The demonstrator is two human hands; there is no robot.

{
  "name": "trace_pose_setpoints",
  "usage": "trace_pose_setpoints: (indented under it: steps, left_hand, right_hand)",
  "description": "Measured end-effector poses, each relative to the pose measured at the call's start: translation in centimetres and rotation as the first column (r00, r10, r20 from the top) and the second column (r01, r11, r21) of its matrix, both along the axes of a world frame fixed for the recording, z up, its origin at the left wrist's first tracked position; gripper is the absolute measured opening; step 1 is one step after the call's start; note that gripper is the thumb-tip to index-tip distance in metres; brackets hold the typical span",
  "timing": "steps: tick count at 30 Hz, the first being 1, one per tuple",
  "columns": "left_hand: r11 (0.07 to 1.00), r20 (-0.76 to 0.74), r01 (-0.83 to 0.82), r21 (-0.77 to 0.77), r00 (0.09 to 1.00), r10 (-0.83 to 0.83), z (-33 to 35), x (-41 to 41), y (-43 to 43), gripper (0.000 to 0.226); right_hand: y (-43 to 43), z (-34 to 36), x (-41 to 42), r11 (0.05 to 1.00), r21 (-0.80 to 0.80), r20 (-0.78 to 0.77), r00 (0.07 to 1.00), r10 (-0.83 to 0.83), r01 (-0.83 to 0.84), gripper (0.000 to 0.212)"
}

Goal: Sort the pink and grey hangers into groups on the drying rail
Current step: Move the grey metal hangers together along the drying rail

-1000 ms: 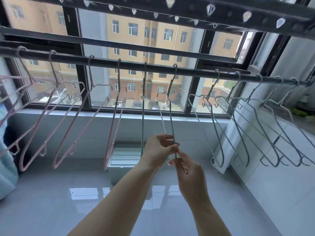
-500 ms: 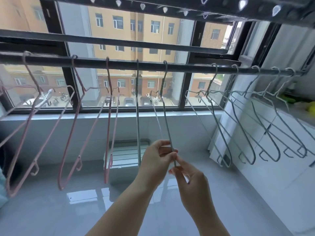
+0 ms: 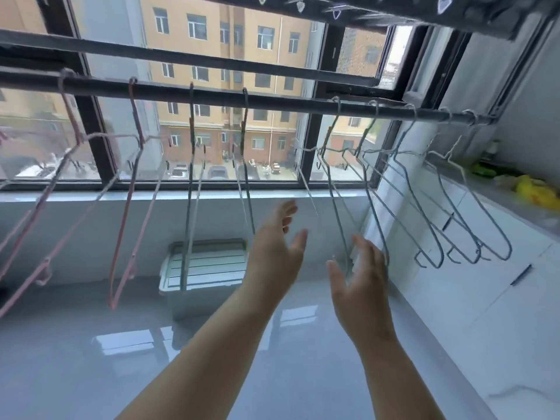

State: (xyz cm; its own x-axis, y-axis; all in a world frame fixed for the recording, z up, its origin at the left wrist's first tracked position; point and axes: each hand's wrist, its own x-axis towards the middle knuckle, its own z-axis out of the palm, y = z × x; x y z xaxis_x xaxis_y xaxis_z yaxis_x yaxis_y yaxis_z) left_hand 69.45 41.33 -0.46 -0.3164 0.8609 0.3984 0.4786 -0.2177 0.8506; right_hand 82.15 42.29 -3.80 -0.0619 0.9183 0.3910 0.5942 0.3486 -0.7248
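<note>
Head view: drying rail (image 3: 272,100) across window (image 3: 266,56), pale storage box (image 3: 209,268) on glossy floor (image 3: 91,359).

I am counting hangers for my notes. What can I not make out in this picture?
Pink hangers, head view: the leftmost run off the left edge, so their number is unsure.
Grey hangers, head view: at the right they overlap, so counting fails.
Right hand, head view: blur hides whether it touches a grey hanger.
Yellow thing on the counter, head view: blurred, cut by the right edge.
</note>
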Motion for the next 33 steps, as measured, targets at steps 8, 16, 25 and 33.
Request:
trace_pose_setpoints:
  steps: [8, 16, 25, 33]
  left_hand:
    - [0.959, 0.105, 0.089, -0.268, 0.992, -0.063, -0.9, 6.9, 6.9, 0.043]
    - [0.978, 0.471, 0.098, -0.185, 0.882, 0.001, -1.1, 8.7, 7.9, 0.039]
    - [0.988, 0.534, -0.003, -0.157, 0.841, 0.087, -1.8, 6.5, 6.1, 0.038]
    - [0.990, 0.509, -0.036, -0.140, 0.855, 0.103, -2.3, 5.1, 4.8, 0.034]
  right_hand:
    - [4.4, -1.4, 5.0, 0.954, -0.160, -0.072, 0.966, 0.247, -0.255, 0.037]
    - [6.6, -1.9, 7.8, 0.921, -0.028, -0.149, 0.913, 0.379, -0.388, 0.036]
    - [6.2, -2.7, 6.1, 0.857, -0.030, -0.207, 0.842, 0.498, -0.514, 0.040]
    - [5.6, -3.1, 4.8, 0.822, -0.041, -0.205, 0.810, 0.550, -0.568, 0.039]
